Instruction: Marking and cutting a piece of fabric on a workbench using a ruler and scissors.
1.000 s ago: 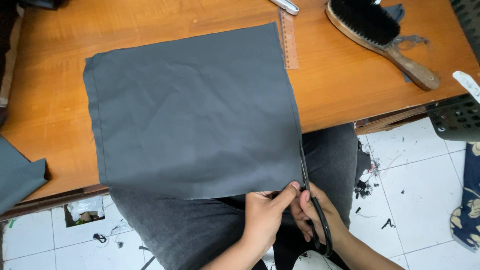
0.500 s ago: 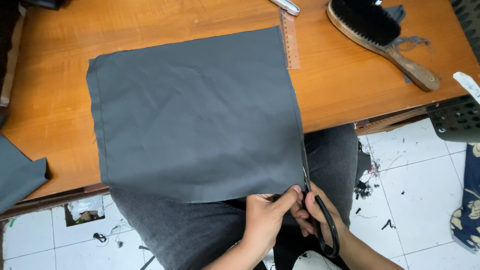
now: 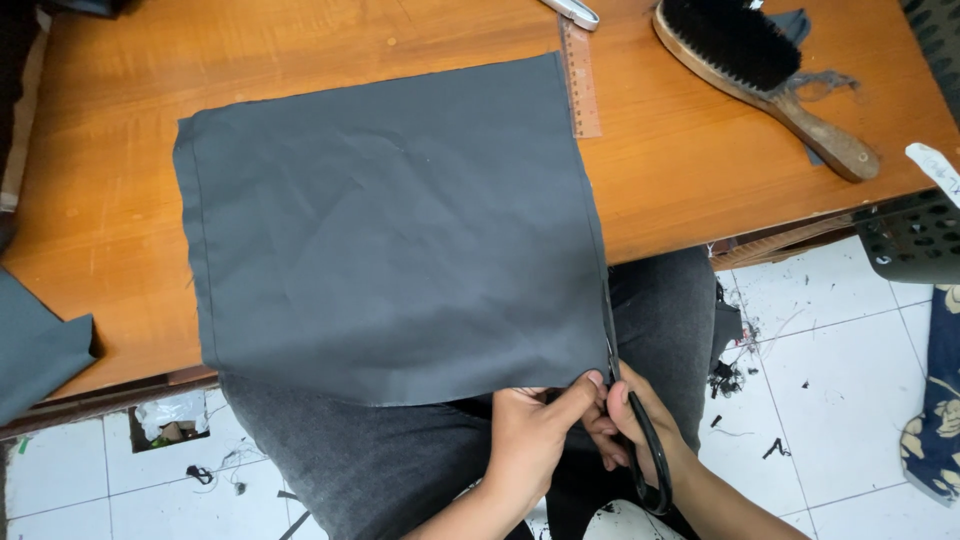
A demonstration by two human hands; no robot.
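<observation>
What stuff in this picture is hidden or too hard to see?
Head view:
- Scissors: the blades run along the cloth edge; whether they are open or closed is too thin to tell.
- Right hand: its fingers are partly hidden behind the left hand and the scissor handles.
- Brush: its top is cut off by the picture's upper edge.
- Ruler: its markings are too small to make out.
- Table: the cloth covers its middle.
</observation>
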